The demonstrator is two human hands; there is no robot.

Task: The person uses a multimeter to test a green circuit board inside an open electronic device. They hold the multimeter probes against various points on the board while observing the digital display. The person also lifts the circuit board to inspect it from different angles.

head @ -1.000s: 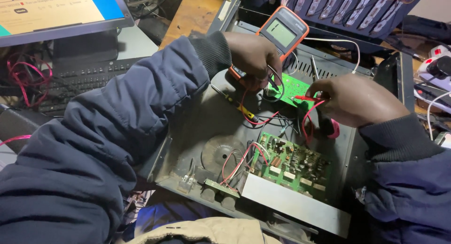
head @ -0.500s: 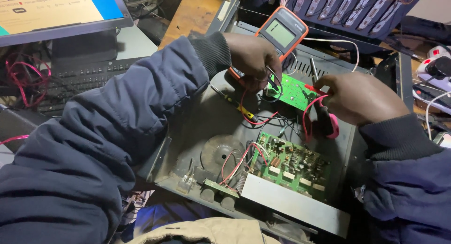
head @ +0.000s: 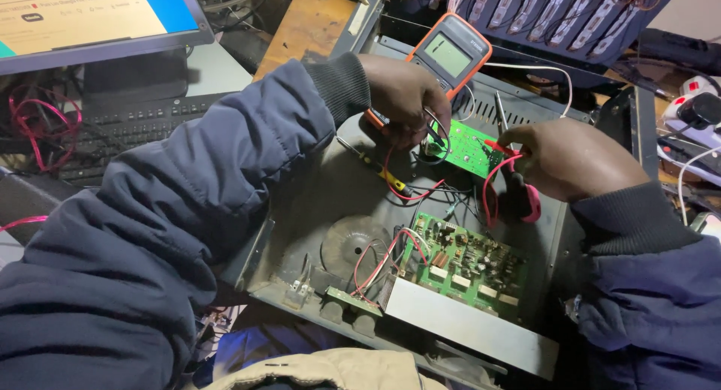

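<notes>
**Inspector:** Report the left hand.

**Assistant:** The left hand (head: 405, 97) sits at the left edge of the small green circuit board (head: 467, 148), fingers curled tight around a black probe lead (head: 443, 135) whose tip meets the board. The hand partly covers the lower end of the orange multimeter (head: 444, 56).

**Inspector:** And the right?

**Assistant:** The right hand (head: 572, 159) is at the board's right edge, fingers pinched on a red probe (head: 502, 148) that touches the board. A red wire (head: 490, 191) loops below it, beside a pink-handled tool (head: 526, 198) lying under the palm.

**Inspector:** Where is the board itself?

**Assistant:** Raised and tilted between both hands, above the open grey metal chassis (head: 330, 195), just in front of the meter.

**Inspector:** Other contents?

**Assistant:** A larger green board (head: 469, 262) near the front of the chassis, with a silver heat sink (head: 466, 322) along its front edge and a round transformer (head: 353, 243) to its left. A keyboard (head: 128, 123) and a monitor (head: 98, 18) stand well apart, at the far left.
</notes>
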